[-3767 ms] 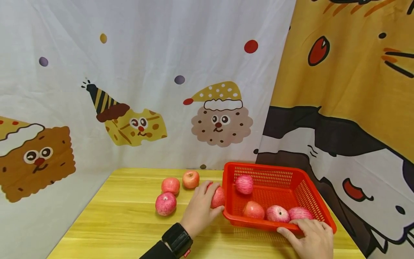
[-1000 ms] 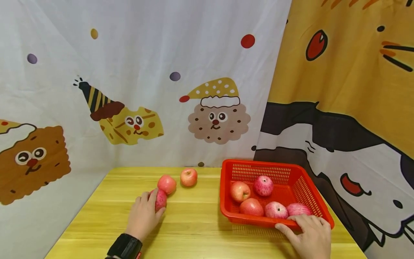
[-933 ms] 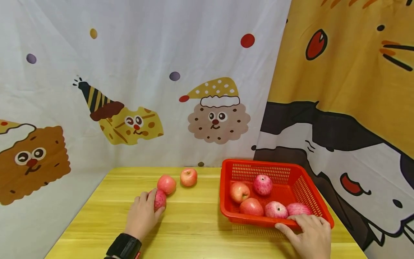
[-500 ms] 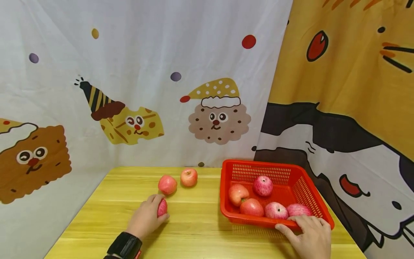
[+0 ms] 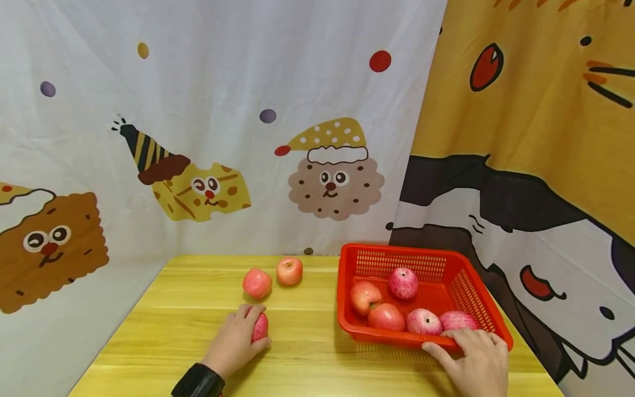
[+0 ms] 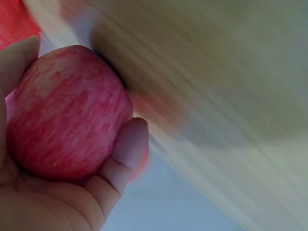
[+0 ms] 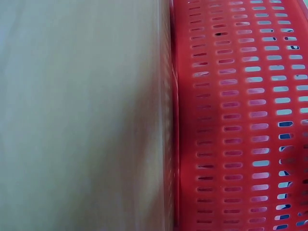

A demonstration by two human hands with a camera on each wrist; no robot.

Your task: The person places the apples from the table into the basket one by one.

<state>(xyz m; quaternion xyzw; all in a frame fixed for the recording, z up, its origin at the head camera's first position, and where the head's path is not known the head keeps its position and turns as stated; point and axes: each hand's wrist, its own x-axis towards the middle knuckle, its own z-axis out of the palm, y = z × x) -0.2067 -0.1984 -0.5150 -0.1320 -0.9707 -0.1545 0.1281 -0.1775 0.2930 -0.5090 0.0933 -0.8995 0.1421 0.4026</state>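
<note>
Left hand [image 5: 234, 344] has its fingers curled round a pink-red apple [image 5: 259, 327], low over the yellow table [image 5: 163, 331], left of the red basket [image 5: 425, 256] — the wrist view shows the thumb [image 6: 130, 144] wrapped under the fruit, palm behind it. The right hand [image 5: 473, 361] rests on the basket's near rim, fingers bent over the edge, thumb along the outer wall. The risk, as I judge it: the skin is smooth and the fruit round, so a loose hold could let it roll off across the table, perhaps into the two apples [image 5: 257, 283] behind. Five apples already crowd the basket; another dropped hard could bruise them. Hard to read — the left wrist background is motion-blurred, the right wrist view shows only basket mesh [image 7: 240, 115] and no fingers, and whether the apple touches the table I cannot tell.
</note>
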